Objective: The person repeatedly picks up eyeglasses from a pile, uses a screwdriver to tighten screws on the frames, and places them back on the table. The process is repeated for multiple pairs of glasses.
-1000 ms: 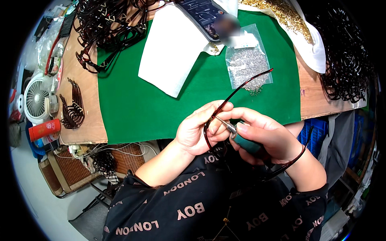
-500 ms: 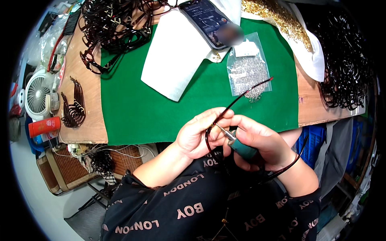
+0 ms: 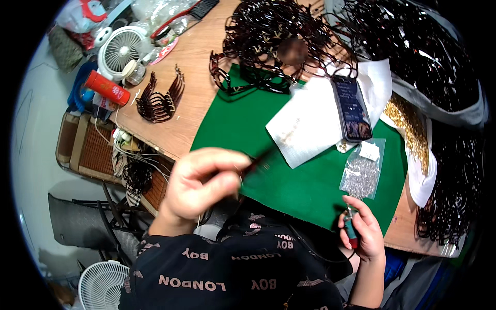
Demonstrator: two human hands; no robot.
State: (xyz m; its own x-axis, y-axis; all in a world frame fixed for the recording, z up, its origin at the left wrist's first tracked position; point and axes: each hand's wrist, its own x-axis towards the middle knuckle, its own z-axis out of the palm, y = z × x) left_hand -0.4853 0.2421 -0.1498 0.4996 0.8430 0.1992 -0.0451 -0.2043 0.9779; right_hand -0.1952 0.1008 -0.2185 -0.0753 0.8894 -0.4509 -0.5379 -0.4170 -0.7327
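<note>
Raised over the near left edge of the green mat (image 3: 232,124), my left hand (image 3: 204,186) pinches a dark red-brown eyeglass frame (image 3: 254,166), smeared by motion and partly hidden by the fingers. My right hand (image 3: 368,232) is wrapped round a small green-and-red electric screwdriver (image 3: 352,233), its metal tip pointing away from me. The tip is close to a clear plastic bag of tiny silver screws (image 3: 360,175) on the mat; whether it touches them I cannot tell. A dark cord trails from the screwdriver toward my lap.
Dark eyeglass frames (image 3: 258,36) are heaped at the back. A phone (image 3: 353,108) lies on a white cloth (image 3: 305,129). Small gold parts (image 3: 411,132) and piled dark temples (image 3: 439,191) are at right. Left are a row of temples (image 3: 161,101), a fan (image 3: 124,51) and a red canister (image 3: 107,88).
My hands have parted. The left moved left with the eyeglass frame, away from the screwdriver; the right carried the screwdriver right to the screw bag. The whole view has turned leftward.
</note>
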